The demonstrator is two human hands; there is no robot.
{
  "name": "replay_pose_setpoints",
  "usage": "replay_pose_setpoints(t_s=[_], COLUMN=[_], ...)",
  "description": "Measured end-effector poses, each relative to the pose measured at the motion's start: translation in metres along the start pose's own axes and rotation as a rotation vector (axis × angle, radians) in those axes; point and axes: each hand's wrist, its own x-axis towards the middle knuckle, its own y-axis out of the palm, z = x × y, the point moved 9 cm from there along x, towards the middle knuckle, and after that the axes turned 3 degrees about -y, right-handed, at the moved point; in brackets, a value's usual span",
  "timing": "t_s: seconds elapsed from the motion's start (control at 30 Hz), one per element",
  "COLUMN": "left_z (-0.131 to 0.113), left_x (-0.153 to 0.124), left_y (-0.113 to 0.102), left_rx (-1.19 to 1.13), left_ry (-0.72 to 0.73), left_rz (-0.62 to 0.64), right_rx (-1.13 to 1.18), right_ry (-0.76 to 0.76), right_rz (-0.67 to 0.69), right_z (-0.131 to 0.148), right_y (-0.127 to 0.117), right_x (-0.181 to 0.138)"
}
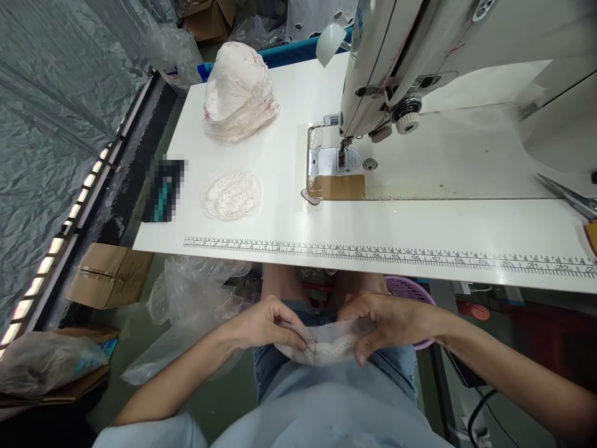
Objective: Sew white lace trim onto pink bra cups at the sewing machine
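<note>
Over my lap, below the table's front edge, my left hand (280, 328) and my right hand (375, 323) hold a white lace-edged fabric piece (326, 350) between them. Thumb and fingers of my left hand pinch its left end. My right hand grips the other end, its thumb lying along the lace. A flat white lace piece (232, 195) lies on the left of the table. Behind it stands a rounded stack of white fabric pieces (240, 90) with reddish threads along its lower edge.
A sewing machine (373, 81) stands on the white table (261, 239), which has a printed ruler (387, 252) along its front. Scissors (566, 196) lie at the right. A cardboard box (111, 275) and plastic bags (191, 305) sit below left; a purple basket (410, 289) is under the table.
</note>
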Motion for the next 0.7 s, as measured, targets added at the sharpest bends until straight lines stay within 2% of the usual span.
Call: replay_pose_setpoints(t_s=[0.1,0.23,0.37,0.7], left_z=[0.010,0.024,0.029,0.021], left_x=[-0.004,-0.005,-0.006,-0.010], left_y=[-0.009,-0.016,-0.019,-0.014], left_rx=[-0.108,-0.216,-0.199,-0.080], left_ry=[-0.030,-0.062,-0.075,-0.013], left_rz=[-0.048,-0.120,-0.158,-0.051], right_rx=[0.152,0.313,0.389,0.353], right_ry=[0.009,-0.050,-0.091,-0.213], right_rz=[-0.085,-0.295,-0.439,-0.412], right_z=[-0.010,-0.029,-0.039,-0.015], right_y=[-0.003,-0.006,-0.008,-0.010], right_x=[-0.014,-0.018,-0.014,-0.018])
